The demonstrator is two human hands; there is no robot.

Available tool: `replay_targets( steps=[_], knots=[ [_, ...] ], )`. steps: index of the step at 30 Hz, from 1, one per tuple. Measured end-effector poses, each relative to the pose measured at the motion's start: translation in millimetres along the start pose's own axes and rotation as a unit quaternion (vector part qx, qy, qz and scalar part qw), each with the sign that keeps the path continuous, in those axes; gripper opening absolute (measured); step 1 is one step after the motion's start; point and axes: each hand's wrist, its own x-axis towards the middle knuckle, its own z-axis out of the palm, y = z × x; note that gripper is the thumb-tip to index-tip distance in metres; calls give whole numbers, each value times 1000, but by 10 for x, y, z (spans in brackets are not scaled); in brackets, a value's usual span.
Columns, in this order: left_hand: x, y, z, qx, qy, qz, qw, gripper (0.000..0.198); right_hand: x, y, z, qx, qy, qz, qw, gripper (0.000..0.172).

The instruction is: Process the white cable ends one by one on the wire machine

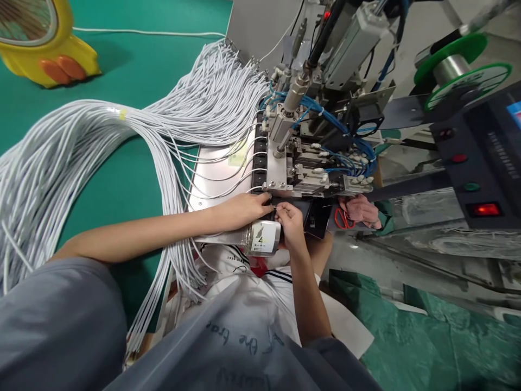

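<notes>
My left hand reaches over the metal plate to the front end of the machine, its fingers closed round something too small to name. Just to the right, my right hand pinches at the same spot, its fingertips almost touching the left ones; what lies between them cannot be made out. Below the fingers is a white-labelled box. Several white cables run across the plate into black slots along the machine's left side. A large bundle of white cables spreads to the left.
A yellow duck-shaped fan stands on the green table at the back left. On the right are a control box with a lit red switch, a wire spool, red scissors and a pink cloth.
</notes>
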Motion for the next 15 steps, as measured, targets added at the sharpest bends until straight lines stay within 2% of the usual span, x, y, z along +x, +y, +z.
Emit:
replay_targets(
  steps=[8,11,15],
  knots=[
    [-4,5,9,0,12,2,1000,32,41,-8,23,-24,42,-42,998,27],
    [-20,26,2,10,20,-4,1000,31,56,-10,36,-28,11,-18,999,30],
    [-72,92,-131,40,-2,-51,998,21,81,64,63,-26,-24,-18,999,37]
  ],
)
